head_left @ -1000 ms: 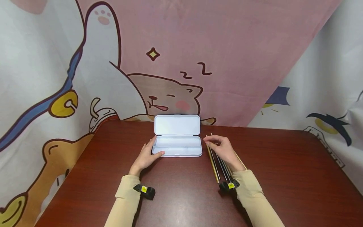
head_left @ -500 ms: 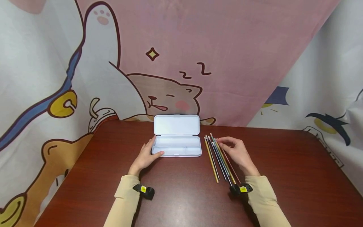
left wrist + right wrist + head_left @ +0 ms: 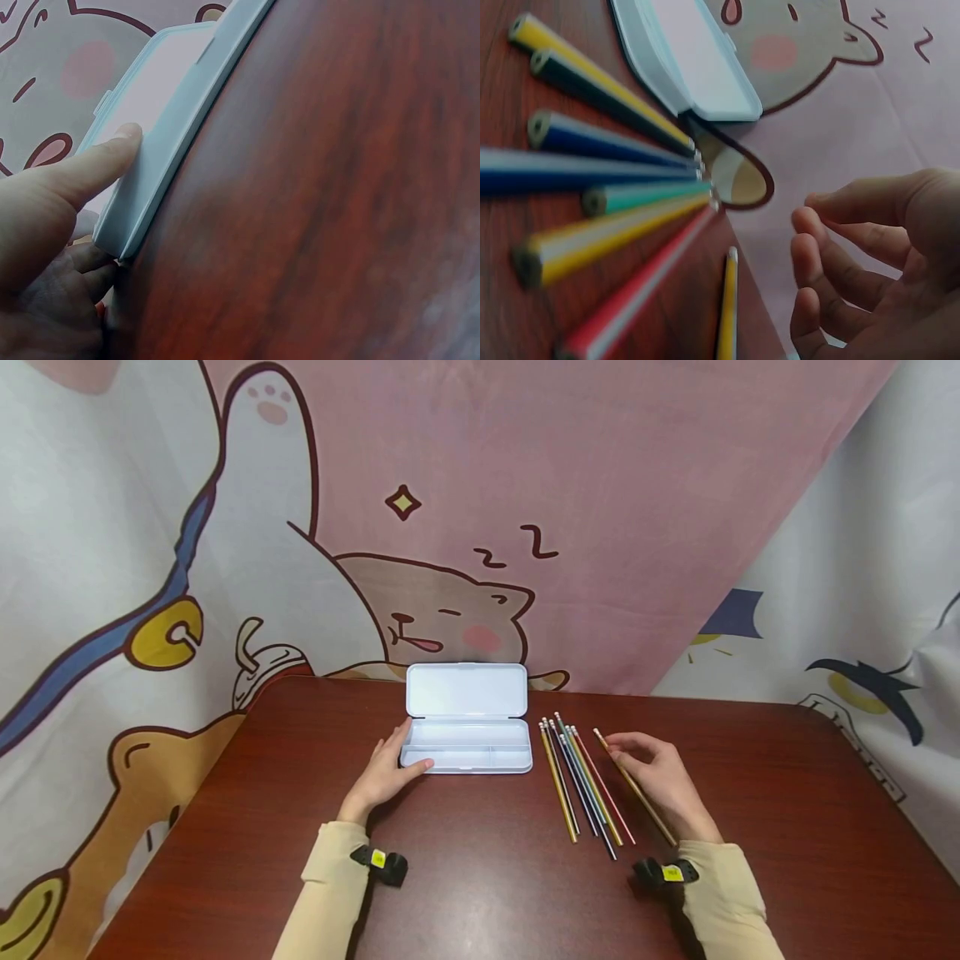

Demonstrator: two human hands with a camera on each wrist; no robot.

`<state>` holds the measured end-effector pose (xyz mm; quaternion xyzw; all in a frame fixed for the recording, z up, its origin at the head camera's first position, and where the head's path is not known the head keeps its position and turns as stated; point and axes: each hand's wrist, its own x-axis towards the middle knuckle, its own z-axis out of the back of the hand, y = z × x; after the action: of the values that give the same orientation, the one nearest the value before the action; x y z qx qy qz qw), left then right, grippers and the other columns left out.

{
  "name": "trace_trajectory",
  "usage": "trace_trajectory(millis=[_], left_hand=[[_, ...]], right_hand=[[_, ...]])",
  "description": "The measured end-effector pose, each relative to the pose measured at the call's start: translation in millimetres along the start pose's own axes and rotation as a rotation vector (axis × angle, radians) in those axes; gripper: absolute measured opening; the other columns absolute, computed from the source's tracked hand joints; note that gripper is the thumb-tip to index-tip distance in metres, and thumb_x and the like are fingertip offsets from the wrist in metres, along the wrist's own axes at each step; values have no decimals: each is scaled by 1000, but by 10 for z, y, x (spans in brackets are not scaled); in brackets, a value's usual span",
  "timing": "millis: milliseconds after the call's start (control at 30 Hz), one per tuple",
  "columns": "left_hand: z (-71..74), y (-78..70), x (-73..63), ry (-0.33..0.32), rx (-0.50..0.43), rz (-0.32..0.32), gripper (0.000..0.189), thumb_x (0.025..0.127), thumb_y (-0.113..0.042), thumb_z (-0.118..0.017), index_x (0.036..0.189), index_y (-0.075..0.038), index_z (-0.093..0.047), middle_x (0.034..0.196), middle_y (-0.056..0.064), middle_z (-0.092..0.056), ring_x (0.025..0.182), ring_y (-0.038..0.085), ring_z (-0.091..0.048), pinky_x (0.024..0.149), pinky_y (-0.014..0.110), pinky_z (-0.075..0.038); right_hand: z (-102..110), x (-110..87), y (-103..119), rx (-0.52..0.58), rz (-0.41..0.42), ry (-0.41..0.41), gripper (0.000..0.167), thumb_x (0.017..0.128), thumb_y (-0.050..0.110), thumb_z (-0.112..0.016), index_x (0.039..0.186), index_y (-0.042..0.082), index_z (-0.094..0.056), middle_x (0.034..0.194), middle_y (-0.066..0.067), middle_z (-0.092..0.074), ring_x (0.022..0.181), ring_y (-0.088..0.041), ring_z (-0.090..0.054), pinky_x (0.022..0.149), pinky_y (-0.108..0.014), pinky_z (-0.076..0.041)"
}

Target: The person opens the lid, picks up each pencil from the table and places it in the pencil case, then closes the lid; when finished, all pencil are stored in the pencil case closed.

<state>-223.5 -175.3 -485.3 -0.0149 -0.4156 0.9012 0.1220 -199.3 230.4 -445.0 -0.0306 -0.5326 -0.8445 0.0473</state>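
A white pencil case (image 3: pixel 510 758) lies with its lid up on the brown table, its divided tray showing. My left hand (image 3: pixel 385 779) holds its left end. In the left wrist view the thumb (image 3: pixel 112 154) lies over the front rim, and the fingers are at the end wall, partly hidden. Beside a lone yellow pencil (image 3: pixel 651 810) is my right hand (image 3: pixel 660 777), fingers loosely bent. The right wrist view shows a gap between those fingertips and the yellow pencil (image 3: pixel 727 307), with nothing held. Several pencils, among them a red pencil (image 3: pixel 604 786), fan out between case and hand.
A printed cloth (image 3: pixel 622 527) with cartoon animals hangs behind the table's back edge, close to the raised lid. Brown tabletop (image 3: pixel 480 868) spreads in front of the case. Black cameras (image 3: pixel 667 872) are strapped to both wrists.
My right hand has moved rightwards off the pencil group to the lone yellow pencil, bringing the group into full view. The left hand and the case have stayed put.
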Motion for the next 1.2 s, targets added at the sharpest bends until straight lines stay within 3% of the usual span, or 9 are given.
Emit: trace_trajectory(millis=[400, 667, 1200], left_hand=[[7, -17, 7, 11, -7, 6, 86, 91, -27, -68, 151, 7, -16, 156, 23, -17, 144, 38, -13, 114, 52, 0], [6, -10, 8, 10, -4, 12, 86, 91, -27, -67, 151, 7, -16, 156, 22, -17, 144, 37, -14, 115, 52, 0], [0, -13, -3, 20, -11, 20, 86, 91, -26, -67, 151, 6, -15, 156, 22, -16, 144, 36, -12, 115, 51, 2]], right_hand=[[198, -117, -181, -96, -38, 50, 31, 92, 2, -62, 122, -8, -60, 112, -24, -63, 89, -12, -60, 69, -22, -49], [206, -160, -286, -181, -64, 96, 33, 87, -2, -66, 119, -7, -60, 101, -18, -63, 81, -21, -60, 62, -26, -48], [209, -238, -298, -342, -39, 90, 33, 83, -2, -70, 115, -5, -61, 85, -7, -58, 71, -19, -53, 56, -28, -41]])
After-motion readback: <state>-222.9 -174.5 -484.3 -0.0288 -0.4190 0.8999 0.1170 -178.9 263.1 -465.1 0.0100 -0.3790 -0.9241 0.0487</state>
